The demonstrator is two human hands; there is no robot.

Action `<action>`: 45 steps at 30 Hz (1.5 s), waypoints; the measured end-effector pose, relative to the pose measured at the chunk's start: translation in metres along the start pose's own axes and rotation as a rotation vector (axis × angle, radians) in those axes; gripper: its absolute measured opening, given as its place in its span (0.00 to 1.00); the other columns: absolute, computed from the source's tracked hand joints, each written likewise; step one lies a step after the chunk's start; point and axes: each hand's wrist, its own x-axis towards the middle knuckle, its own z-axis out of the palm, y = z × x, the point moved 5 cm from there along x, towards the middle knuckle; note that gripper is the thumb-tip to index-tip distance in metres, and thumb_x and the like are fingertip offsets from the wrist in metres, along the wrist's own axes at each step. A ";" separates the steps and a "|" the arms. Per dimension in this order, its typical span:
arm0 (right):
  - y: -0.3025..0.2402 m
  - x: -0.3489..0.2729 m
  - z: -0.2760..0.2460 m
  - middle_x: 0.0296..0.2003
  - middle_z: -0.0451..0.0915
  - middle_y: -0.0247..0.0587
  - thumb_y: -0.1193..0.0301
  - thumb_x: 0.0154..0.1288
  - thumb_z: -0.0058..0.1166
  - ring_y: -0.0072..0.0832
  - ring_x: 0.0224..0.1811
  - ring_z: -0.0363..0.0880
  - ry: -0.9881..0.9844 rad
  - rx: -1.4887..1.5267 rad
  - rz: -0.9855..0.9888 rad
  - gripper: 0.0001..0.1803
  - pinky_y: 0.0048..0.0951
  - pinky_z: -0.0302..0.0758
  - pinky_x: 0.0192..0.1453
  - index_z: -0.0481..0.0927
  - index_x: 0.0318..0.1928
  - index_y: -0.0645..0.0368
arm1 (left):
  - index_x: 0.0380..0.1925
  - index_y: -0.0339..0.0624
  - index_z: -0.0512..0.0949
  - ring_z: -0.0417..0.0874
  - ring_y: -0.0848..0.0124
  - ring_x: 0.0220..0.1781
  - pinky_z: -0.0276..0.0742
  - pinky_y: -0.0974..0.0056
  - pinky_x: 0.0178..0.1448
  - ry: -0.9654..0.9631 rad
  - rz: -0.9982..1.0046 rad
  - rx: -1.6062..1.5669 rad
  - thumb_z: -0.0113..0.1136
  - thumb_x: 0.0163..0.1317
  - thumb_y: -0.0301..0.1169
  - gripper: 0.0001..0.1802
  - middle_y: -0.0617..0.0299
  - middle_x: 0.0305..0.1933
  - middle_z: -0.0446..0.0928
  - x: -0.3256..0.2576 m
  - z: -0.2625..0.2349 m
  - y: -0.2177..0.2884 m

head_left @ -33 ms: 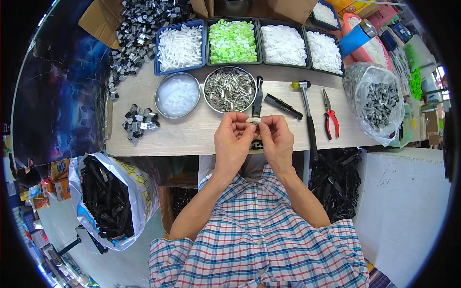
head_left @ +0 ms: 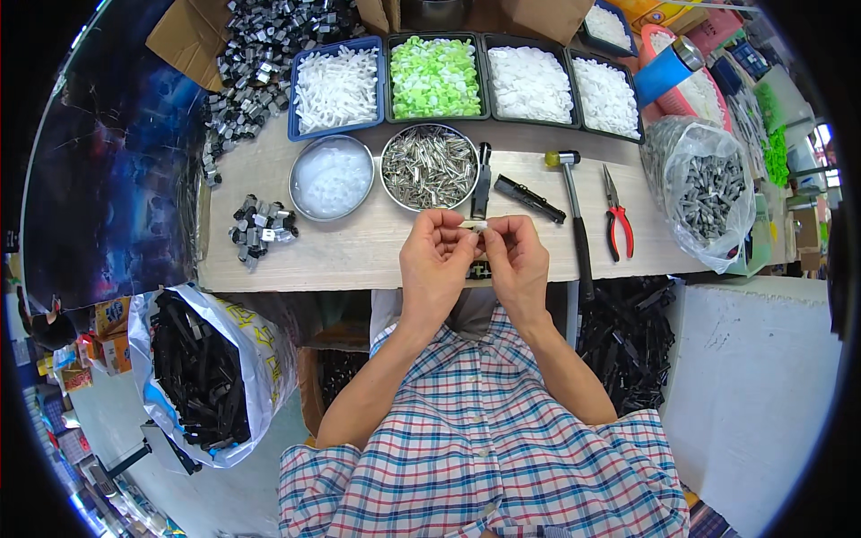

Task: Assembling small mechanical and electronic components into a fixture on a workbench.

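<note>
Both hands meet just below the bowl of metal pins (head_left: 429, 167). The left hand (head_left: 437, 260) and right hand (head_left: 515, 260) pinch one small white part (head_left: 476, 226) between fingertips, raised close for fine fitting.

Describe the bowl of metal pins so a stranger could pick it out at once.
On the wooden workbench, below the row of plastic-part trays, stand two round steel bowls. The bowl of metal pins is the right one, under the green tray; its neighbour holds white pieces.
</note>
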 end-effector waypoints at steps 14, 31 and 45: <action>-0.011 0.003 -0.024 0.37 0.81 0.43 0.83 0.69 0.57 0.27 0.35 0.84 -0.152 -0.318 -0.223 0.05 0.26 0.79 0.37 0.76 0.43 0.65 | 0.47 0.31 0.78 0.84 0.77 0.36 0.82 0.71 0.42 -0.046 -0.008 0.090 0.62 0.69 0.19 0.08 0.57 0.38 0.84 -0.014 -0.005 -0.002; -0.010 0.025 -0.028 0.35 0.77 0.43 0.76 0.59 0.63 0.43 0.39 0.78 -0.264 -0.759 -0.534 0.06 0.41 0.76 0.43 0.80 0.36 0.61 | 0.39 0.36 0.77 0.73 0.46 0.70 0.68 0.42 0.70 -0.247 0.902 1.165 0.60 0.59 0.25 0.08 0.47 0.58 0.80 -0.039 0.032 -0.011; -0.032 0.108 -0.092 0.35 0.79 0.45 0.80 0.65 0.57 0.39 0.37 0.80 0.086 -0.664 -0.574 0.04 0.35 0.76 0.42 0.82 0.40 0.63 | 0.38 0.34 0.75 0.73 0.42 0.70 0.67 0.38 0.72 -0.186 0.829 1.245 0.60 0.58 0.21 0.08 0.39 0.61 0.78 -0.042 0.043 -0.015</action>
